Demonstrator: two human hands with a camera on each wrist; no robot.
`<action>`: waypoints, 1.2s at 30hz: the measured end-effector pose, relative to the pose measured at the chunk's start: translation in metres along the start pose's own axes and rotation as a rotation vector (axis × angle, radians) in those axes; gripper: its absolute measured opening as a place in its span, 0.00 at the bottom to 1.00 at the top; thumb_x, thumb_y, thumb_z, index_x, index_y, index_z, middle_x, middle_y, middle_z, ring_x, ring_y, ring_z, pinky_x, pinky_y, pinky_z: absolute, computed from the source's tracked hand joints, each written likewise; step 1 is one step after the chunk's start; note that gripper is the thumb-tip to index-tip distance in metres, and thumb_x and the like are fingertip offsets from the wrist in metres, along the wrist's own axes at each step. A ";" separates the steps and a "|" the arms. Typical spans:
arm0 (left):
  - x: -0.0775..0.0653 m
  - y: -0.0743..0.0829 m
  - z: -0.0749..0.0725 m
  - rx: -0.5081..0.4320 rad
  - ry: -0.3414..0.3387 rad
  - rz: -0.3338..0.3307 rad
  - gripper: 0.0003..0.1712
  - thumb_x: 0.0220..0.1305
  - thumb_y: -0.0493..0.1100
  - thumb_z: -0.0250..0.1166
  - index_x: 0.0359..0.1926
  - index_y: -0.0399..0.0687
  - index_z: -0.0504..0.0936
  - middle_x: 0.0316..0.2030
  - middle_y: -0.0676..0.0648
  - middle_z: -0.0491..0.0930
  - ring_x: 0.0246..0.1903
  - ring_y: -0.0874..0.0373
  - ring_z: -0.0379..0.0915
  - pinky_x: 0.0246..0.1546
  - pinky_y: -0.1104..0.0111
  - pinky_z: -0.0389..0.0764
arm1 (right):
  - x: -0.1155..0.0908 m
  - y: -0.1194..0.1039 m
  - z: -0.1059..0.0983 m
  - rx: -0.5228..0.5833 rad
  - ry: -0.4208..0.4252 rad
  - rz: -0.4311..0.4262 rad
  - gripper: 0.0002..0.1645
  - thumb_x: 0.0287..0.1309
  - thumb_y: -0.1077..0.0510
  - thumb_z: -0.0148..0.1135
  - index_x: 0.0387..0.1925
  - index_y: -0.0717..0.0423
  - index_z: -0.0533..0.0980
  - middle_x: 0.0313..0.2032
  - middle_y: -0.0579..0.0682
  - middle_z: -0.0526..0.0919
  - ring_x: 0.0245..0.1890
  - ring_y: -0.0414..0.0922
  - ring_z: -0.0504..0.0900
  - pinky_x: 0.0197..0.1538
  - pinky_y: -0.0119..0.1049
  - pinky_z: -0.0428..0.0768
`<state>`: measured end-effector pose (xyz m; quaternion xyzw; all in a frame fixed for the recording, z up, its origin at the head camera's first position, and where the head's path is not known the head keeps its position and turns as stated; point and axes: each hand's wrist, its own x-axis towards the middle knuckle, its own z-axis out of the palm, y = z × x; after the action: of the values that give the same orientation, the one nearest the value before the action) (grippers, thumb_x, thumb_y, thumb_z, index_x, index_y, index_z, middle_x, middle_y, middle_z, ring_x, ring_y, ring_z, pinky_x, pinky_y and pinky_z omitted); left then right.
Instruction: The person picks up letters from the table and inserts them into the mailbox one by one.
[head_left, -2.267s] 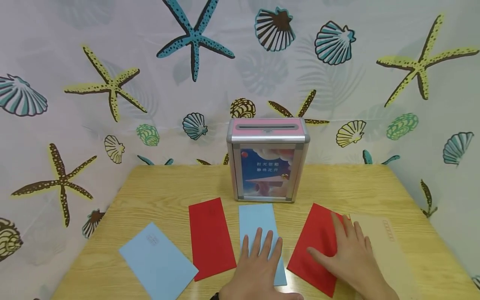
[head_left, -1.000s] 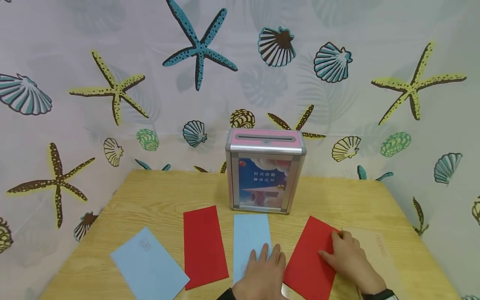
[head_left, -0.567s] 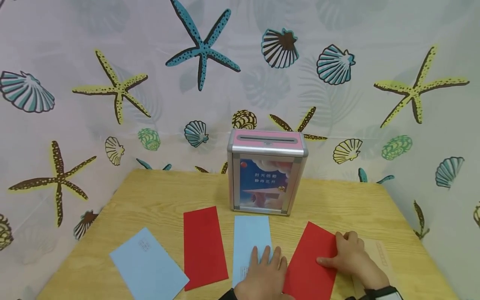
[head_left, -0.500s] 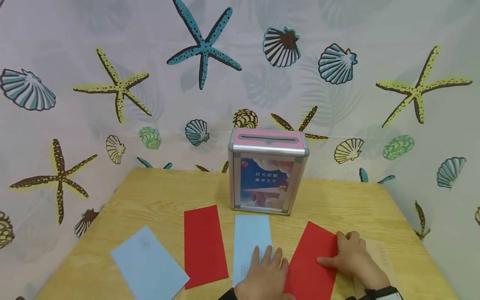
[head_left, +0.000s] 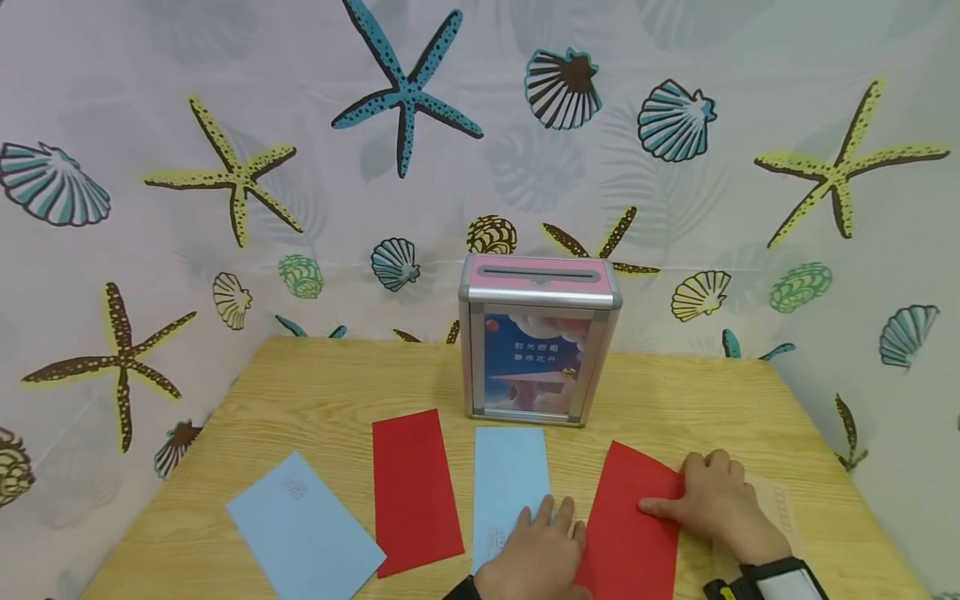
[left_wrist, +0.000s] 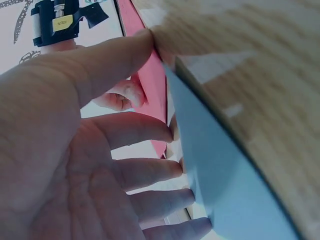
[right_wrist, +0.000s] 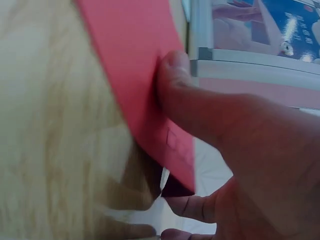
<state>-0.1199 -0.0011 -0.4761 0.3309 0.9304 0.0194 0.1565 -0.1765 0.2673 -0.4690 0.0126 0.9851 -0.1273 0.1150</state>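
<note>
In the head view, my right hand (head_left: 716,504) grips the right edge of a red envelope (head_left: 633,517), thumb on top. The right wrist view shows the red envelope (right_wrist: 130,65) raised off the table at that end, with fingertips at its edge. My left hand (head_left: 528,558) lies over the lower right part of a light blue envelope (head_left: 510,471), next to the red one. In the left wrist view its fingertips touch down along the blue envelope (left_wrist: 215,165), and the thumb reaches the red envelope's edge. A tan envelope (head_left: 783,508) lies partly hidden beneath my right hand.
A pink and silver slotted box (head_left: 536,333) stands at the back of the wooden table (head_left: 337,383). To the left lie another red envelope (head_left: 416,492) and another blue envelope (head_left: 307,533). A curtain (head_left: 480,167) with starfish and shells hangs behind.
My right hand has gone from spread fingers over the red envelope to gripping its right edge. That envelope has turned slightly and shifted toward my left hand, which has moved a little to the right.
</note>
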 end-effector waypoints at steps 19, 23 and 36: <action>0.001 -0.001 -0.001 -0.299 0.113 -0.067 0.46 0.64 0.64 0.70 0.76 0.50 0.66 0.72 0.48 0.70 0.69 0.50 0.71 0.58 0.60 0.82 | -0.026 -0.024 -0.034 0.586 0.245 -0.215 0.15 0.65 0.60 0.70 0.49 0.66 0.80 0.35 0.53 0.89 0.31 0.41 0.88 0.33 0.35 0.86; -0.003 -0.002 -0.009 -0.764 0.319 -0.111 0.51 0.64 0.49 0.74 0.80 0.46 0.56 0.61 0.48 0.80 0.52 0.60 0.82 0.44 0.68 0.86 | -0.039 -0.038 -0.047 0.684 0.289 -0.222 0.13 0.66 0.58 0.69 0.48 0.62 0.81 0.36 0.52 0.90 0.30 0.37 0.87 0.36 0.34 0.87; -0.026 -0.037 -0.061 -0.917 0.659 0.092 0.22 0.68 0.32 0.66 0.60 0.39 0.72 0.44 0.42 0.85 0.38 0.57 0.87 0.36 0.75 0.84 | -0.061 -0.093 -0.114 0.585 0.490 -0.620 0.09 0.64 0.66 0.69 0.45 0.58 0.82 0.34 0.51 0.90 0.31 0.35 0.88 0.36 0.25 0.85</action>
<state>-0.1419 -0.0425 -0.4158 0.2456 0.8110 0.5307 -0.0156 -0.1472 0.2065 -0.3242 -0.2199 0.8635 -0.4201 -0.1720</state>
